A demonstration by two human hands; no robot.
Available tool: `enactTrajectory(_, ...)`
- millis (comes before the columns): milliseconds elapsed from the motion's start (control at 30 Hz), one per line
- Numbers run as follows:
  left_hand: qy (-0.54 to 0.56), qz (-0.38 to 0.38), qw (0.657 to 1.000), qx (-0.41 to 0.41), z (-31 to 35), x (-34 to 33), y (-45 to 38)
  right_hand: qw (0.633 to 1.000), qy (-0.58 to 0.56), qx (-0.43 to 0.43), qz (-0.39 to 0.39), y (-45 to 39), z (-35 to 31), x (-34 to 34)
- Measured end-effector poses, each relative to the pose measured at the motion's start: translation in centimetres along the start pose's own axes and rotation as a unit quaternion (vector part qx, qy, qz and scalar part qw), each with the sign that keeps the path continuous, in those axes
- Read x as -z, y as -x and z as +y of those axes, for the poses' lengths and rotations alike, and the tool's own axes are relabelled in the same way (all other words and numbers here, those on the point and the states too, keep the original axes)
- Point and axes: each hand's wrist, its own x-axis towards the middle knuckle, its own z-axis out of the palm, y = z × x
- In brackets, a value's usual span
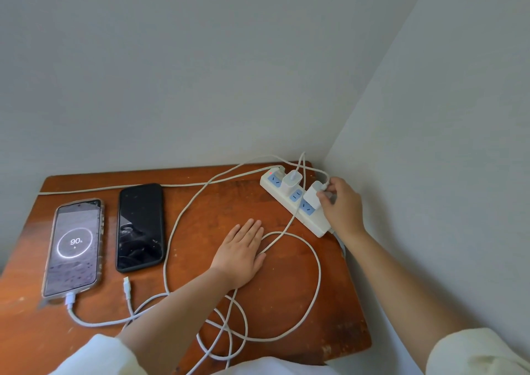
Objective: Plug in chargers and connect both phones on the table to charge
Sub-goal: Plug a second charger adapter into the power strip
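Two phones lie at the left of the wooden table [281,294]. The left phone [74,247] has a cable in its bottom port and its lit screen reads 90. To its right the dark phone [140,227] has a black screen and no cable in it; a loose white cable end [127,287] lies just below it. A white power strip [314,218] at the far right corner carries one white charger [292,181]. My right hand [341,205] grips a second white charger [312,198] seated on the strip. My left hand [241,252] rests flat on the table over a cable loop.
White cables [317,271] coil in loops over the table's middle and front. The strip's lead [100,188] runs along the back edge to the left. Walls close the table in at the back and right. A red light [270,172] glows at the strip's far end.
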Motion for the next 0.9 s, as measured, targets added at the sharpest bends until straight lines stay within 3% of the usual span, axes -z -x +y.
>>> enactTrajectory(600, 0.015, 0.013, 1.0, -0.003, -0.1, -0.1, -0.1, 0.997, 0.056, 0.042, -0.017, 0.1, -0.9, -0.6)
enactTrajectory(900, 0.005, 0.018, 1.0, -0.004, -0.2, -0.2, 0.0, 0.993, 0.108, 0.036, 0.024, 0.6, -0.4, -0.8)
